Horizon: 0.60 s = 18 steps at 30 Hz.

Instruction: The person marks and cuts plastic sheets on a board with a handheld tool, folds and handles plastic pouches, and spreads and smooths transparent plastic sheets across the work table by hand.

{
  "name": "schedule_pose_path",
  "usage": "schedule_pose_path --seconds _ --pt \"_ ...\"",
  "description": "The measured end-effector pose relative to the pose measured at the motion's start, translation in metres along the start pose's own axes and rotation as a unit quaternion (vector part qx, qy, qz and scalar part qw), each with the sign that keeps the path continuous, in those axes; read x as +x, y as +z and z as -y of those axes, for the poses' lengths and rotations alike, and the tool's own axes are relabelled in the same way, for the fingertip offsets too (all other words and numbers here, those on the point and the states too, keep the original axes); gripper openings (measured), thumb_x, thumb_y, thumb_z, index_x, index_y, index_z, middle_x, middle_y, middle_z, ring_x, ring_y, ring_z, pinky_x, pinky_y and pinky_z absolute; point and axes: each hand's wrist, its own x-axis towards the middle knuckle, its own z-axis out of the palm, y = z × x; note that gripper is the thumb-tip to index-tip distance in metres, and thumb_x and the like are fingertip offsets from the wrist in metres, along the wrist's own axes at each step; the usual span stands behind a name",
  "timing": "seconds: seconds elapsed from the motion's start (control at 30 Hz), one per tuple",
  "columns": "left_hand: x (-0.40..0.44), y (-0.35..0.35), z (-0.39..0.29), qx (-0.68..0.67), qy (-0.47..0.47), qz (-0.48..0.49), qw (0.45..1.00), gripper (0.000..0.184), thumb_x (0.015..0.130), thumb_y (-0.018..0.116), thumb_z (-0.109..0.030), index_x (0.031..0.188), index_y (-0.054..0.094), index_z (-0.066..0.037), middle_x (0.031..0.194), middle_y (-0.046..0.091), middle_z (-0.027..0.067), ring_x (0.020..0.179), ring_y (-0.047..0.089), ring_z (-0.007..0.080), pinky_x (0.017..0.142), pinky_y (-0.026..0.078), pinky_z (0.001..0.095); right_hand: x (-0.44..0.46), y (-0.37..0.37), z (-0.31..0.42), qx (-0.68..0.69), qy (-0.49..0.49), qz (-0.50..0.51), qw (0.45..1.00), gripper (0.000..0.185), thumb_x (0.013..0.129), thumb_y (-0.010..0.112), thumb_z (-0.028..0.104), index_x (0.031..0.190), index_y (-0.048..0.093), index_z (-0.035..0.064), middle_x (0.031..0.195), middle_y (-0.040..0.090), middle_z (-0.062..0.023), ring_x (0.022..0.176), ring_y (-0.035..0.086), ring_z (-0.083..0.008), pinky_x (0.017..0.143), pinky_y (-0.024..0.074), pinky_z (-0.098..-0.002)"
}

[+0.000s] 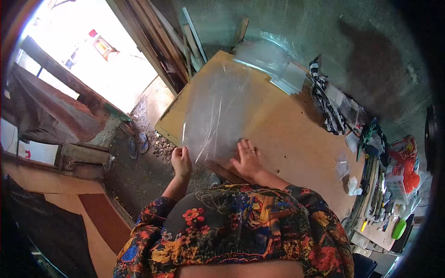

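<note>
A large clear plastic sheet (215, 109), possibly a bag, lies over the left part of the wooden table (296, 139), its near end reaching the table's edge. My left hand (181, 162) pinches the near left corner of the plastic between thumb and fingers. At the near right side of the plastic, my right hand (247, 157) lies flat on the table with its fingers spread, a ring on one of them. Whether its fingertips touch the plastic, I cannot tell. Creases catch the light along the middle of the sheet.
A stack of clear plastic (264, 60) lies at the table's far edge. Black-and-white patterned plastic (327, 99) is by the wall. To the right stand a basket with a red bag (410, 178) and a green object (398, 229). Sandals (139, 144) lie on the floor.
</note>
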Motion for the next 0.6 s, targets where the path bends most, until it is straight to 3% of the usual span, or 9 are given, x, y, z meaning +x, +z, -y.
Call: schedule_pose_path --seconds 0.1,0.17,0.23,0.27,0.33,0.37,0.4,0.47,0.6 --pt "0.000 -0.007 0.004 0.113 0.090 0.004 0.989 0.014 0.075 0.059 -0.018 0.074 0.057 -0.004 0.084 0.055 0.0108 0.082 0.054 0.0213 0.069 0.043 0.0329 0.011 0.021 0.003 0.161 -0.097 0.038 0.981 0.062 0.080 0.053 0.035 0.127 0.032 0.0000 0.129 0.035 -0.0215 0.119 0.033 -0.0377 0.097 0.0272 -0.0436" --pt "-0.001 -0.017 -0.021 0.159 0.121 0.016 0.980 0.016 0.070 0.062 -0.020 0.073 0.058 -0.005 0.091 0.055 0.0126 0.089 0.052 0.0247 0.075 0.042 0.0359 0.016 -0.018 0.012 0.255 -0.066 0.063 0.963 0.060 0.082 0.048 0.037 0.126 0.033 0.0014 0.127 0.037 -0.0211 0.120 0.030 -0.0379 0.098 0.0228 -0.0473" --pt "0.000 -0.032 -0.050 0.393 0.171 0.021 0.903 0.030 0.063 0.063 -0.029 0.081 0.057 -0.005 0.107 0.049 0.0138 0.100 0.046 0.0307 0.085 0.036 0.0439 0.023 -0.040 0.003 0.386 0.109 -0.034 0.915 0.058 0.082 0.048 0.036 0.127 0.033 0.0035 0.128 0.037 -0.0209 0.121 0.029 -0.0391 0.098 0.0223 -0.0480" --pt "0.007 -0.037 -0.053 0.430 0.153 0.048 0.888 0.055 0.061 0.062 -0.038 0.106 0.052 -0.008 0.126 0.036 0.0159 0.113 0.036 0.0348 0.093 0.027 0.0507 0.037 -0.025 -0.020 0.255 0.148 -0.078 0.952 0.060 0.082 0.047 0.039 0.129 0.031 0.0048 0.131 0.033 -0.0193 0.123 0.025 -0.0387 0.099 0.0206 -0.0489" --pt "0.024 -0.033 -0.065 0.417 0.192 0.048 0.887 0.063 0.064 0.060 -0.041 0.117 0.042 -0.010 0.130 0.030 0.0169 0.118 0.030 0.0352 0.094 0.024 0.0521 0.060 -0.021 -0.049 0.118 0.184 -0.120 0.968 0.062 0.083 0.045 0.041 0.131 0.028 0.0062 0.135 0.029 -0.0177 0.125 0.022 -0.0382 0.100 0.0188 -0.0497" --pt "0.034 -0.028 -0.072 0.404 0.229 0.045 0.885 0.073 0.067 0.058 -0.044 0.127 0.033 -0.011 0.135 0.025 0.0178 0.123 0.025 0.0356 0.096 0.021 0.0536 0.069 -0.029 -0.055 0.046 0.219 -0.049 0.973 0.064 0.084 0.042 0.045 0.133 0.024 0.0072 0.138 0.022 -0.0154 0.127 0.017 -0.0370 0.101 0.0164 -0.0506" --pt "0.045 -0.018 -0.081 0.403 0.230 0.044 0.885 0.073 0.067 0.058 -0.044 0.127 0.033 -0.011 0.135 0.025 0.0178 0.123 0.025 0.0356 0.096 0.021 0.0536 0.075 -0.035 -0.058 -0.027 0.250 0.022 0.968 0.067 0.084 0.038 0.048 0.135 0.020 0.0082 0.141 0.016 -0.0131 0.129 0.012 -0.0358 0.102 0.0141 -0.0514" --pt "0.061 0.010 -0.098 0.469 0.223 0.143 0.842 0.082 0.071 0.055 -0.050 0.134 0.021 -0.011 0.139 0.018 0.0180 0.129 0.015 0.0349 0.099 0.017 0.0526 0.089 -0.033 -0.065 -0.060 0.238 0.037 0.969 0.068 0.084 0.035 0.050 0.136 0.018 0.0095 0.142 0.011 -0.0114 0.130 0.009 -0.0348 0.102 0.0125 -0.0519" --pt "0.089 0.055 -0.084 0.494 0.211 0.187 0.823 0.084 0.071 0.055 -0.053 0.134 0.022 -0.008 0.139 0.017 0.0174 0.129 0.014 0.0336 0.102 0.013 0.0497 0.115 -0.035 -0.055 -0.082 0.206 0.038 0.974 0.067 0.085 0.034 0.051 0.137 0.017 0.0129 0.143 0.006 -0.0083 0.131 0.006 -0.0344 0.102 0.0104 -0.0526"
